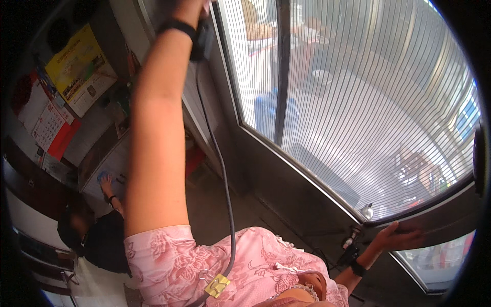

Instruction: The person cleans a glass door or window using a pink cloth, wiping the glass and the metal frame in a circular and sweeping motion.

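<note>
My left arm reaches up along the left side of the view, and only part of my left hand [193,7] shows at the top edge, so its fingers and anything in them are hidden. It is nearest the edge of a dark-framed door [295,169] with a striped, see-through panel [364,126]. My right hand [395,238], at the lower right, is blurred with its fingers spread, over the dark door frame near a round metal knob [367,211]. Whether it touches the frame I cannot tell. Both wrists wear black straps with small dark devices.
A black cable [226,184] hangs from my left wrist device to a gold binder clip [217,286] on my pink patterned top [165,249]. At left a person in dark clothes [107,241] rests a hand on a blue object [105,177] on a desk. A calendar [50,122] and yellow poster [78,63] hang behind.
</note>
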Demonstrator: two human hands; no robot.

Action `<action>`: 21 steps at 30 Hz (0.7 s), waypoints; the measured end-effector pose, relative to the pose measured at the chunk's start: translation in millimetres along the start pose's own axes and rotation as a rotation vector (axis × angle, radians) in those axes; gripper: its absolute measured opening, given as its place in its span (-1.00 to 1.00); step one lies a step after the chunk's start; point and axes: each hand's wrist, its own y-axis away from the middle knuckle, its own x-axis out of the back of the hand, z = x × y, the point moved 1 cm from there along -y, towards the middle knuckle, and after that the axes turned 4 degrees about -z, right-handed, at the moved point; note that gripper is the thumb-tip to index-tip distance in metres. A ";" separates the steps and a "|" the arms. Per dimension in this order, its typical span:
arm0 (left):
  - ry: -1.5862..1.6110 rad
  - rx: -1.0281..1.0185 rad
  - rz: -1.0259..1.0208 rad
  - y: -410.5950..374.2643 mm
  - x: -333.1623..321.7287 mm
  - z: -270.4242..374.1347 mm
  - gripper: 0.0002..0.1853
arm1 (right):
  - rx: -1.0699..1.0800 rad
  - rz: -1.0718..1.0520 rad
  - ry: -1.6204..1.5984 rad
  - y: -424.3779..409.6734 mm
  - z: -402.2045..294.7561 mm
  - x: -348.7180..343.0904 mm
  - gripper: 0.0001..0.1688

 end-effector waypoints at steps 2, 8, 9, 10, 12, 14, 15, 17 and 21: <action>-0.016 0.159 -0.147 41.7 29.4 32.6 -0.46 | -0.059 -0.059 -0.041 3.4 7.1 -3.5 0.00; 0.329 0.236 -0.341 236.2 25.8 37.4 -0.44 | 0.029 0.017 0.064 -4.1 0.2 -0.1 -0.05; 0.176 0.144 -0.335 230.2 37.2 52.4 -0.44 | 0.037 0.026 0.060 -3.4 1.0 -1.0 -0.06; 0.185 0.222 -0.369 232.0 36.0 53.2 -0.38 | 0.052 0.069 0.035 -3.8 -2.0 -2.7 -0.15; 0.162 0.174 -0.301 197.1 25.0 51.3 -0.34 | 0.011 0.074 0.037 8.3 7.9 -9.1 -0.14; 0.133 0.106 -0.232 141.9 5.4 27.0 -0.31 | 0.002 0.069 0.051 15.6 13.4 -11.6 -0.11; 0.125 0.063 -0.202 110.8 -7.8 16.0 -0.29 | 0.014 0.073 0.041 13.7 12.4 -10.2 -0.11; -0.131 0.107 -0.094 28.7 9.5 10.5 -0.38 | 0.028 0.072 -0.008 9.6 6.4 -7.4 -0.10; -0.104 0.194 -0.100 -28.5 9.2 25.2 -0.42 | 0.013 0.051 0.045 11.9 9.7 -4.7 -0.10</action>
